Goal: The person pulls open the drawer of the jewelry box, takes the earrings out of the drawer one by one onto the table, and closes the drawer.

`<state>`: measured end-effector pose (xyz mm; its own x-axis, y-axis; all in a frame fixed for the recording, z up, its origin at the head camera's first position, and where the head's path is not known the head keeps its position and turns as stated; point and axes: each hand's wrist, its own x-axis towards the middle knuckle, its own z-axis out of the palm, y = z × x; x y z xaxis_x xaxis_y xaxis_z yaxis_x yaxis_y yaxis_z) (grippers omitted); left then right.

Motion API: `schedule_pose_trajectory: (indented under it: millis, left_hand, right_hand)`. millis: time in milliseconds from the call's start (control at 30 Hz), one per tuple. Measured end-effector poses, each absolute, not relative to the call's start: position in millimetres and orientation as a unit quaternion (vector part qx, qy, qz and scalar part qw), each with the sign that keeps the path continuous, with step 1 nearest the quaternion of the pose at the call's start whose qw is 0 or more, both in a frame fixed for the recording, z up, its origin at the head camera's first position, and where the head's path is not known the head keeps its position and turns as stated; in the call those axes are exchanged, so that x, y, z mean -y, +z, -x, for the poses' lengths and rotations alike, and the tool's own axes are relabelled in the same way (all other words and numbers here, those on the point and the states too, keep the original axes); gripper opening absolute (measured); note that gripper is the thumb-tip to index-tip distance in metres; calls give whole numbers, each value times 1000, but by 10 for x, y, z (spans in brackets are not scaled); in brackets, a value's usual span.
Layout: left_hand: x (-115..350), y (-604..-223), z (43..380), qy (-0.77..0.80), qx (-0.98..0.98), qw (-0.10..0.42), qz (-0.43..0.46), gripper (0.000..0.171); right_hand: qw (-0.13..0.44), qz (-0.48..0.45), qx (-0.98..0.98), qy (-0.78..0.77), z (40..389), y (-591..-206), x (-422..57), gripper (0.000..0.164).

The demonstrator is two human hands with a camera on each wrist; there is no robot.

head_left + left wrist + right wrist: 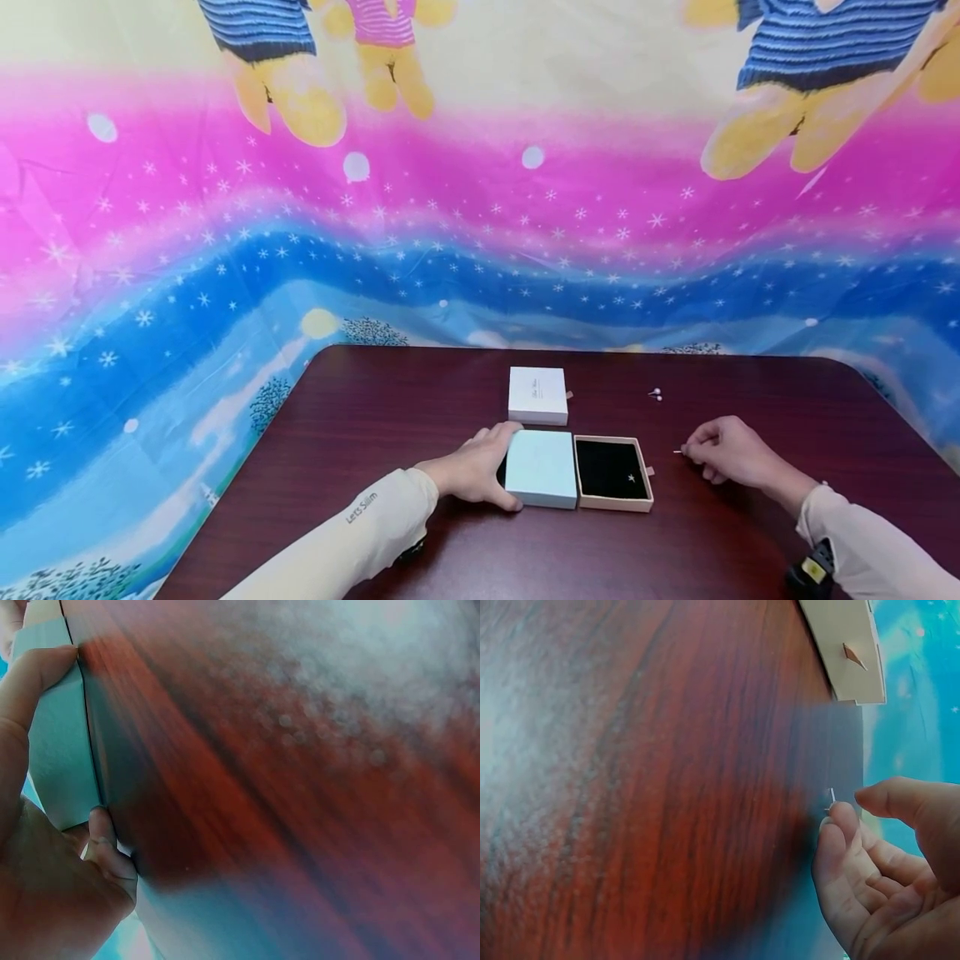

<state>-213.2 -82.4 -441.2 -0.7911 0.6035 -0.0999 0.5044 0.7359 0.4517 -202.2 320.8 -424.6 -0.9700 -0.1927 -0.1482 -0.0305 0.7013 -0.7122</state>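
My left hand (476,468) spans a pale blue box (542,469) from its left side. The thumb lies at the near edge and the fingers at the far edge; the left wrist view shows the box (56,727) between them. Touching the box's right side is an open drawer tray (615,507) with a black pad (609,468) and a small silver star-like stud (632,478) on it. Right of the tray, above the table, my right hand (729,454) holds a small silver earring (832,796) at its fingertips. The earring's thin post sticks out.
A white box (537,395) with small lettering stands behind the blue one. Toward the back right lies a pair of pearl-like earrings (657,395). The dark red wooden table (420,375) ends at a printed cloth backdrop (480,192).
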Motion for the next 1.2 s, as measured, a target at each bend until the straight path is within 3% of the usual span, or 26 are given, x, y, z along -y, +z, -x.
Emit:
schedule_pose_trajectory:
  millis: [1200]
  left_hand:
    - [826, -4424, 2134, 205, -922, 118, -306, 102]
  right_hand:
    - [58, 76, -929, -358, 1915, -3998, -3027, 17]
